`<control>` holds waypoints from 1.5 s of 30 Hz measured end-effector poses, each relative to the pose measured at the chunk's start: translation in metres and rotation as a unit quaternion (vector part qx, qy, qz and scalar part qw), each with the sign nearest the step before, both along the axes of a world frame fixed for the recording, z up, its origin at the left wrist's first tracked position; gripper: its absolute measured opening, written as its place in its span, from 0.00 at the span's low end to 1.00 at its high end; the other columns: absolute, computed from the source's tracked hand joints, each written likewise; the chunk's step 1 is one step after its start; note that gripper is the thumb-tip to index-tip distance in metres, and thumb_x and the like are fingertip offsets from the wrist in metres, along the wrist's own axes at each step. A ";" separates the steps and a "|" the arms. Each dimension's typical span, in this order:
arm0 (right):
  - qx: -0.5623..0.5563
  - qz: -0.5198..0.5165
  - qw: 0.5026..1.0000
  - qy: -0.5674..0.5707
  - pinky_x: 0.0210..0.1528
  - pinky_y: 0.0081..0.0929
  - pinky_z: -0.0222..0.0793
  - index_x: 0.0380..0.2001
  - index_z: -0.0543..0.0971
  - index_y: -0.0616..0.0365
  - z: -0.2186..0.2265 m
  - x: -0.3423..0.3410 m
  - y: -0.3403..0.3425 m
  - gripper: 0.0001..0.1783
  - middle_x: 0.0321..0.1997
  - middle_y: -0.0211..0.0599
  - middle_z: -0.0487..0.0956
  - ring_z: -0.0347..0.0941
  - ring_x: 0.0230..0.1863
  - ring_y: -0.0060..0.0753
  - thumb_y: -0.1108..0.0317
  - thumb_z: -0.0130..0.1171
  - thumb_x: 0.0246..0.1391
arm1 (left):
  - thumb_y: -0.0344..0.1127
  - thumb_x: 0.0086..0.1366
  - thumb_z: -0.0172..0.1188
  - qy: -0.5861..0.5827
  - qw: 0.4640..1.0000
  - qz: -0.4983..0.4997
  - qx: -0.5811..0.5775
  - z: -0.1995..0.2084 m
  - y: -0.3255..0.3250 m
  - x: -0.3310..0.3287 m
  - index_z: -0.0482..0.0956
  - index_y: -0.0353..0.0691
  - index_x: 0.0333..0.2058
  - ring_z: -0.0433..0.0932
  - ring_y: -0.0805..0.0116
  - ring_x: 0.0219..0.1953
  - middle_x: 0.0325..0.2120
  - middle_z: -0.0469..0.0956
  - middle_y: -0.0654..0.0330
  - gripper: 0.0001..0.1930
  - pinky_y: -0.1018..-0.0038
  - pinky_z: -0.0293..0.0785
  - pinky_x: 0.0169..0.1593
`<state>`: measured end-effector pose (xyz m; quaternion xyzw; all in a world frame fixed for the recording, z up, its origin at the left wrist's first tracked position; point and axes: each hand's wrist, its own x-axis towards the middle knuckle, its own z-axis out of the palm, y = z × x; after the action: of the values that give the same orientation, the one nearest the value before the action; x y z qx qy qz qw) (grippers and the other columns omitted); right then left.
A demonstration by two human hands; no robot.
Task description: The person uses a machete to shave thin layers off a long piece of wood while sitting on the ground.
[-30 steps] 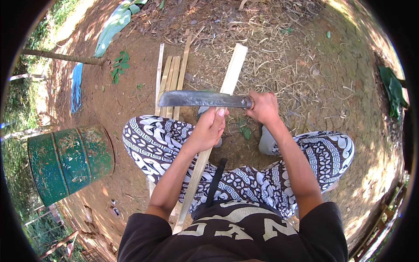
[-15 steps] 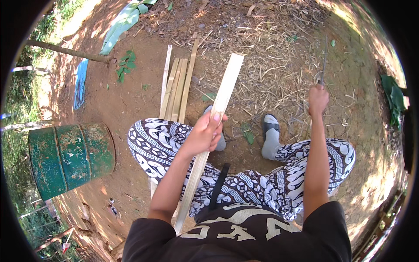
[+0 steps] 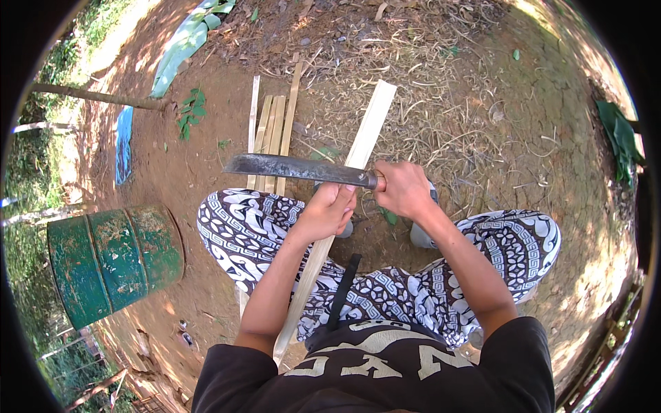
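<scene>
A long pale strip of split wood or bamboo (image 3: 372, 124) slants from my waist out past my feet. Round its middle my left hand (image 3: 326, 212) is closed. My right hand (image 3: 405, 187) grips the wooden handle of a machete (image 3: 296, 168). The dark, broad blade lies crosswise over the strip, just beyond my left fingers, its tip pointing left. Whether its edge bites into the wood I cannot tell.
Several similar strips (image 3: 274, 131) lie on the dirt beyond my left knee. Thin shavings (image 3: 441, 103) litter the ground ahead. On the left stand a rusty green drum (image 3: 117, 258) and a thin pole (image 3: 96, 95), with blue strands (image 3: 124, 144) near it.
My right hand has swung the machete in from the far right, so the blade now crosses the strip. The left hand keeps its hold on the strip.
</scene>
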<state>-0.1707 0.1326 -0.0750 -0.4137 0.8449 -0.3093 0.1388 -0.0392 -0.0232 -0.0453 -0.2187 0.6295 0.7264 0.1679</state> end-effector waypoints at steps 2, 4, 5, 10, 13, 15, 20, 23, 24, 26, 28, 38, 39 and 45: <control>0.012 0.006 1.000 -0.011 0.32 0.52 0.72 0.28 0.77 0.56 -0.001 0.001 -0.003 0.08 0.19 0.51 0.77 0.76 0.26 0.60 0.68 0.59 0.41 | 0.54 0.76 0.41 -0.001 1.000 -0.009 -0.022 -0.001 -0.001 0.002 0.62 0.43 0.27 0.56 0.83 0.10 0.13 0.57 0.70 0.23 0.82 0.55 0.13; 0.023 0.009 1.000 -0.014 0.32 0.52 0.72 0.27 0.77 0.56 -0.004 0.002 -0.005 0.08 0.19 0.51 0.77 0.76 0.26 0.60 0.67 0.60 0.40 | 0.53 0.76 0.40 0.017 0.999 -0.014 -0.043 -0.007 -0.001 0.007 0.65 0.41 0.31 0.57 0.83 0.10 0.14 0.59 0.70 0.22 0.81 0.56 0.13; 0.029 0.008 0.999 -0.012 0.32 0.52 0.73 0.27 0.77 0.56 -0.005 0.001 -0.006 0.09 0.19 0.51 0.77 0.77 0.27 0.60 0.67 0.60 0.40 | 0.52 0.77 0.40 0.030 0.998 -0.012 -0.055 -0.010 -0.001 0.008 0.66 0.40 0.34 0.57 0.83 0.10 0.14 0.59 0.70 0.21 0.82 0.56 0.13; 0.032 -0.018 0.999 0.020 0.33 0.51 0.74 0.26 0.77 0.55 -0.020 0.000 -0.009 0.09 0.20 0.49 0.78 0.78 0.27 0.58 0.66 0.62 0.38 | 0.50 0.77 0.39 0.060 0.994 -0.005 -0.092 -0.008 0.005 0.005 0.67 0.38 0.47 0.58 0.85 0.12 0.16 0.60 0.71 0.20 0.82 0.58 0.14; 0.050 -0.048 0.997 0.030 0.35 0.49 0.73 0.24 0.75 0.55 -0.021 -0.006 -0.005 0.09 0.20 0.45 0.79 0.77 0.26 0.56 0.67 0.63 0.35 | 0.51 0.77 0.40 0.058 0.995 0.018 -0.081 -0.009 0.008 0.006 0.67 0.39 0.47 0.57 0.85 0.12 0.17 0.59 0.72 0.20 0.82 0.57 0.14; 0.108 -0.083 0.990 0.028 0.35 0.48 0.73 0.24 0.75 0.54 -0.034 -0.026 0.001 0.10 0.20 0.43 0.79 0.78 0.27 0.53 0.67 0.64 0.35 | 0.50 0.77 0.39 0.041 0.997 0.023 -0.065 -0.002 0.011 0.003 0.68 0.36 0.46 0.58 0.84 0.13 0.18 0.62 0.70 0.21 0.81 0.58 0.16; 0.029 -0.082 0.988 0.128 0.32 0.47 0.73 0.22 0.73 0.54 -0.055 -0.042 0.014 0.10 0.18 0.41 0.77 0.77 0.23 0.51 0.66 0.64 0.35 | 0.51 0.77 0.38 0.058 0.996 0.002 -0.061 -0.011 0.010 -0.004 0.67 0.36 0.47 0.58 0.84 0.13 0.20 0.62 0.69 0.21 0.82 0.57 0.15; 0.074 -0.068 0.991 0.093 0.31 0.46 0.73 0.22 0.73 0.54 -0.048 -0.046 0.013 0.09 0.18 0.42 0.77 0.77 0.23 0.51 0.66 0.62 0.36 | 0.51 0.77 0.38 0.039 0.998 0.007 -0.038 -0.008 0.007 -0.006 0.65 0.37 0.48 0.55 0.85 0.11 0.20 0.60 0.70 0.21 0.82 0.56 0.14; 0.079 -0.056 0.992 0.077 0.31 0.46 0.73 0.22 0.73 0.54 -0.045 -0.043 0.012 0.09 0.19 0.42 0.77 0.77 0.23 0.51 0.66 0.61 0.37 | 0.51 0.77 0.38 0.031 0.999 0.018 -0.032 -0.008 0.008 -0.004 0.65 0.38 0.48 0.55 0.85 0.11 0.20 0.60 0.70 0.21 0.82 0.56 0.14; 0.091 -0.030 0.994 0.045 0.31 0.46 0.74 0.22 0.73 0.54 -0.032 -0.029 0.006 0.08 0.19 0.43 0.78 0.77 0.24 0.51 0.66 0.60 0.37 | 0.52 0.77 0.38 0.028 0.999 0.032 -0.028 -0.007 0.008 0.000 0.65 0.38 0.48 0.55 0.84 0.11 0.20 0.60 0.70 0.21 0.82 0.56 0.14; 0.054 -0.021 0.996 0.067 0.32 0.46 0.74 0.22 0.73 0.54 -0.022 -0.014 -0.003 0.07 0.18 0.43 0.77 0.77 0.23 0.50 0.66 0.60 0.38 | 0.52 0.77 0.38 0.034 0.998 0.034 -0.032 -0.005 0.009 0.002 0.65 0.38 0.48 0.56 0.84 0.11 0.20 0.60 0.70 0.21 0.82 0.56 0.14; 0.058 -0.054 0.986 0.144 0.27 0.45 0.74 0.26 0.77 0.53 -0.062 -0.055 0.015 0.10 0.18 0.43 0.78 0.79 0.24 0.49 0.63 0.65 0.40 | 0.53 0.77 0.38 0.055 0.995 -0.022 -0.074 -0.015 0.007 -0.012 0.66 0.39 0.46 0.56 0.85 0.13 0.20 0.60 0.71 0.21 0.83 0.55 0.15; 0.053 -0.046 0.986 0.154 0.28 0.46 0.75 0.26 0.78 0.53 -0.062 -0.056 0.017 0.09 0.19 0.43 0.78 0.79 0.24 0.49 0.63 0.64 0.40 | 0.53 0.77 0.38 0.056 0.996 -0.020 -0.069 -0.013 0.008 -0.010 0.66 0.39 0.46 0.56 0.85 0.13 0.20 0.60 0.71 0.21 0.83 0.55 0.14; 0.173 -0.172 0.964 0.106 0.33 0.46 0.76 0.29 0.81 0.52 -0.070 -0.100 0.055 0.08 0.21 0.44 0.80 0.80 0.26 0.49 0.63 0.62 0.44 | 0.52 0.77 0.39 -0.012 1.000 -0.005 0.012 0.008 0.004 0.022 0.66 0.39 0.47 0.54 0.85 0.12 0.19 0.58 0.72 0.20 0.84 0.52 0.13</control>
<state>-0.2708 0.1872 -0.1450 -0.2619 0.9539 -0.1322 0.0627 -0.0174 -0.0197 -0.0374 -0.2221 0.6197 0.7304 0.1821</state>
